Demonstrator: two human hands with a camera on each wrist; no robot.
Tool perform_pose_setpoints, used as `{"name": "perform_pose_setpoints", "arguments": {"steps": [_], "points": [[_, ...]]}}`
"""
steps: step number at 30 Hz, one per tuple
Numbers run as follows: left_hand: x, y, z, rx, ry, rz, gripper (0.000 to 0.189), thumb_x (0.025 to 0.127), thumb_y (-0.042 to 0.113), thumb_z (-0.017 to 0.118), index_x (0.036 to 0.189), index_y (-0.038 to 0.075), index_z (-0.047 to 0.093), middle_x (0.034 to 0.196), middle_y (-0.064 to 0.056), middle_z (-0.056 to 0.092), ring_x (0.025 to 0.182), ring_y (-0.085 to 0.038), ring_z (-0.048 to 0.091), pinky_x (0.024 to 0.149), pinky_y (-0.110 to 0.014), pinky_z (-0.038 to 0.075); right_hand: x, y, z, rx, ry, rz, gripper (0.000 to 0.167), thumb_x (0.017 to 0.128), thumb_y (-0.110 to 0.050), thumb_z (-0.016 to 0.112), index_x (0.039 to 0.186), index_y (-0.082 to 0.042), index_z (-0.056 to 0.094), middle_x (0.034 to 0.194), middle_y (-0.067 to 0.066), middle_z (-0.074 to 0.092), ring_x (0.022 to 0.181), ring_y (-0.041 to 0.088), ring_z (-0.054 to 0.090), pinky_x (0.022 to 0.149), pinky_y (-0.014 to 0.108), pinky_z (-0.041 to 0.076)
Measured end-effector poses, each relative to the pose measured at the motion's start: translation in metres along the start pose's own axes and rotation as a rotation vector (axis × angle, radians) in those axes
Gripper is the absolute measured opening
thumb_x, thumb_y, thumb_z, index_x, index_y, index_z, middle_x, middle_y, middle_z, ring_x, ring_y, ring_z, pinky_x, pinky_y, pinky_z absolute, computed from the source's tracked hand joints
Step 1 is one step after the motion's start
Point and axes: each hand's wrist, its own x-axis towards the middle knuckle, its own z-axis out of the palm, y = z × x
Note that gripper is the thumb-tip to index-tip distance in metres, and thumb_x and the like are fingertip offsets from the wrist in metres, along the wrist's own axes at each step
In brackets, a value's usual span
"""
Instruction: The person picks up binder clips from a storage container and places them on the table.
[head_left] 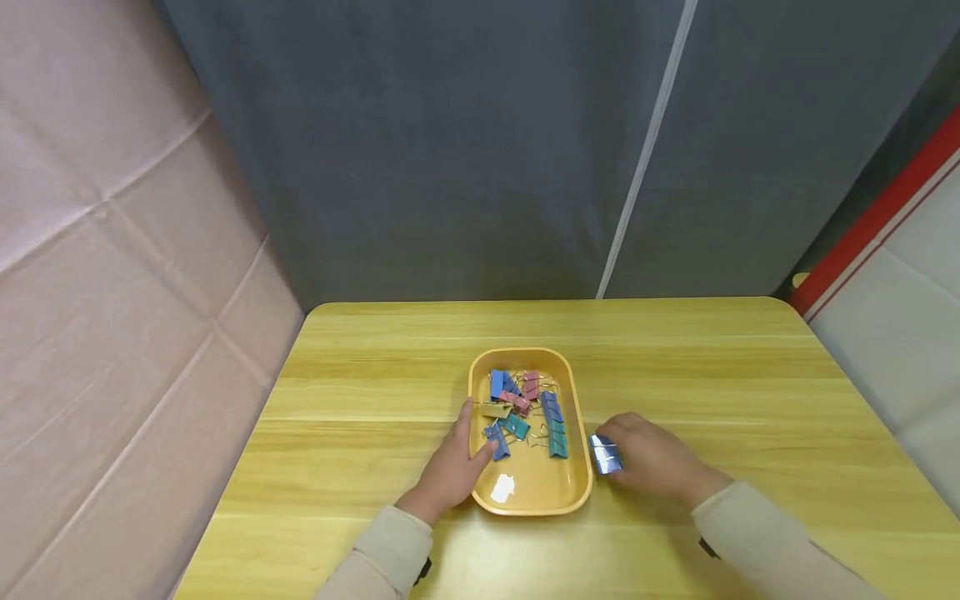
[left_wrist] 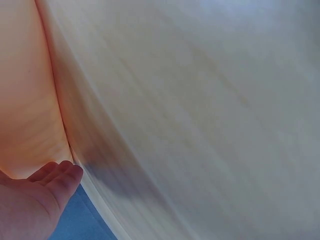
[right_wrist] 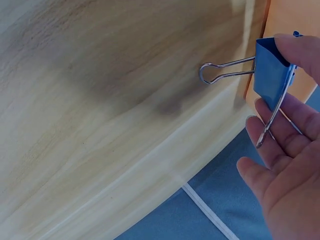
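Right grip (head_left: 651,457): I'm seeing it pinching a blue clip (head_left: 606,454) just beside the orange tray (head_left: 543,490).
Left grip (head_left: 452,467): it's holding the tray's left side.
Tray: resting on the worktop (head_left: 712,358), coloured clips (head_left: 555,432) lying inside.

The right hand (right_wrist: 300,180) pinches a blue metal binder clip (right_wrist: 271,75), one digit at its upper edge and other fingers under it. From the clip's left side juts a looped silver wire handle (right_wrist: 227,72); a second silver wire handle (right_wrist: 272,119) (seen nearly edge-on) slants below it. Just behind the clip is a smooth orange surface (right_wrist: 286,20). Pale, wood-grained tabletop (right_wrist: 125,130) spreads left of the clip, and blue-grey cloth (right_wrist: 235,172) with a narrow white strip (right_wrist: 207,210) lies below it.
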Motion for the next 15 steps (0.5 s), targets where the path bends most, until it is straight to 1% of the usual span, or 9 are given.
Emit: {"name": "perform_pose_setpoints", "arguments": {"steps": [4,11,15], "points": [[0.0001,0.0002,0.0,0.0,0.0,0.0,0.081,0.098,0.043,0.051,0.157,0.016,0.002,0.158,-0.017,0.021,0.14,-0.041,0.029,0.114,-0.055,0.025,0.0001,0.0,0.0038,-0.022,0.0,-0.028,0.041,0.071,-0.016,0.081,0.107,-0.002,0.067,0.105,0.008,0.065,0.102,0.028,0.06,0.092,0.044,0.052],[-0.0001,0.0011,0.0001,-0.007,0.0,-0.004,0.082,0.098,0.043,0.052,0.157,0.016,0.002,0.158,-0.017,0.02,0.14,-0.041,0.029,0.114,-0.056,0.025,-0.0002,-0.0008,0.0077,-0.031,0.006,-0.058,0.042,0.071,-0.015,0.08,0.107,0.0,0.066,0.105,0.008,0.064,0.102,0.027,0.059,0.093,0.044,0.051],[-0.0005,0.0017,0.0002,-0.007,0.003,-0.007,0.081,0.098,0.043,0.052,0.157,0.016,0.002,0.158,-0.017,0.02,0.14,-0.041,0.029,0.114,-0.055,0.025,0.0003,-0.0022,0.0081,-0.026,-0.011,-0.062,0.042,0.071,-0.015,0.08,0.108,0.0,0.066,0.106,0.009,0.063,0.103,0.028,0.059,0.093,0.045,0.051]]}}
